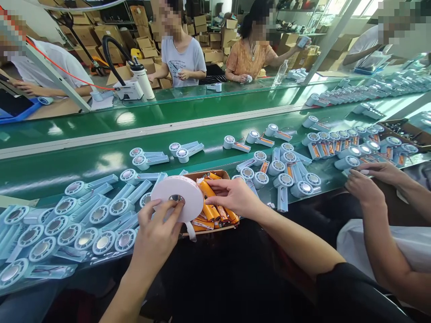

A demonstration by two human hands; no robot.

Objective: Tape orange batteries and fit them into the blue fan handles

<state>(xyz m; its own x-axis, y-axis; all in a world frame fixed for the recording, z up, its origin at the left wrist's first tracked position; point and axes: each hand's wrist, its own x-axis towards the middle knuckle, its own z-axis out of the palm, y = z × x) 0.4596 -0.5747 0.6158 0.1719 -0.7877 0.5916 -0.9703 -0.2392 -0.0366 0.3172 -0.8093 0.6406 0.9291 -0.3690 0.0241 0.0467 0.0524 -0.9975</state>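
Observation:
My left hand (pixel 160 226) grips a wide roll of white tape (pixel 191 190) upright, its fingers in the core hole. A loose tape end (pixel 191 232) hangs from the bottom of the roll. Just right of the roll, my right hand (pixel 234 195) has its thumb and fingertips closed around an orange battery (pixel 206 190), close to the roll's edge. Below both hands is a cardboard box (pixel 232 227) full of orange batteries with wires (pixel 224 215). The roll hides the left part of the box.
Light-blue fan housings (pixel 69 233) crowd the left bench; more (pixel 284 179) lie right of the box, some with batteries fitted. A green conveyor (pixel 101 157) runs behind, carrying several housings. A neighbour's hands (pixel 367 184) work at right. Several people sit across the belt.

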